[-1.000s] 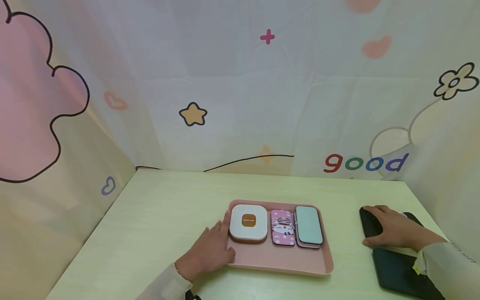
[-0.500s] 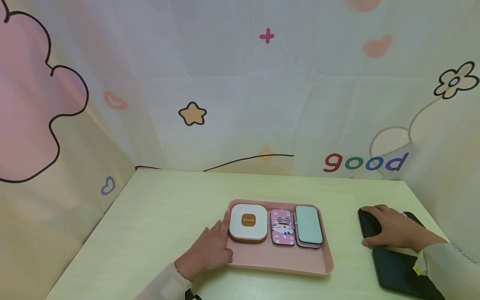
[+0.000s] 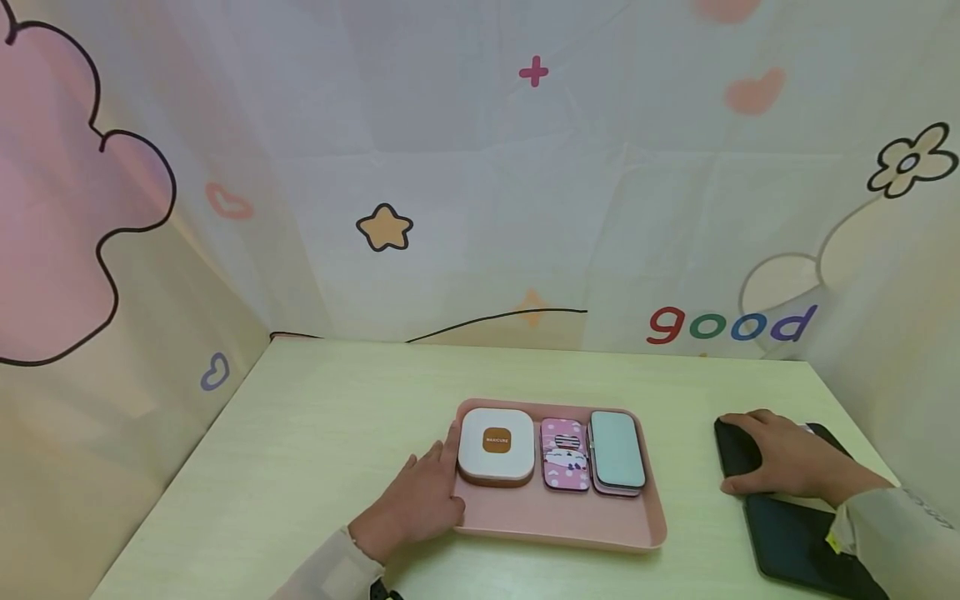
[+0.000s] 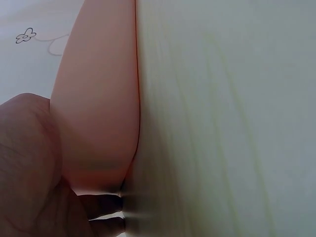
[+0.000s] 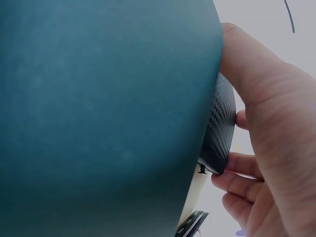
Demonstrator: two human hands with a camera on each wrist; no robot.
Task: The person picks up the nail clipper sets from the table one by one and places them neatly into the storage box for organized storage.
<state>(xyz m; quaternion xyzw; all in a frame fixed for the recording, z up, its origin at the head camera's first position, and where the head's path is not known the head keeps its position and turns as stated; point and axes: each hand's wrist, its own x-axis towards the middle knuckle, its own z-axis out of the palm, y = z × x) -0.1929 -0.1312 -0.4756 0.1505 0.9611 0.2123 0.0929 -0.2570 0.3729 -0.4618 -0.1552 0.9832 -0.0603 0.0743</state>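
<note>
My left hand (image 3: 422,498) rests with spread fingers along the left edge of a pink tray (image 3: 555,521); in the left wrist view the hand (image 4: 29,168) lies against the tray wall (image 4: 98,98). Inside the tray sit a white square case (image 3: 497,442), a pink patterned tin (image 3: 566,454) and a mint-green tin (image 3: 618,450), which lies over another tin. At the right, my right hand (image 3: 791,457) grips a black case (image 3: 738,446) between thumb and fingers. The right wrist view shows this hand (image 5: 276,113) holding the dark textured case (image 5: 219,128).
Nearer than the gripped case, a flat dark case (image 3: 802,542) lies partly under the right sleeve; it looks teal and large in the right wrist view (image 5: 103,108). Another dark object (image 3: 827,435) shows behind the right hand. A printed curtain (image 3: 465,167) stands behind the table (image 3: 300,450).
My right hand and the black case in it have shifted slightly left. The left hand's thumb has drawn in a little at the tray's near left corner.
</note>
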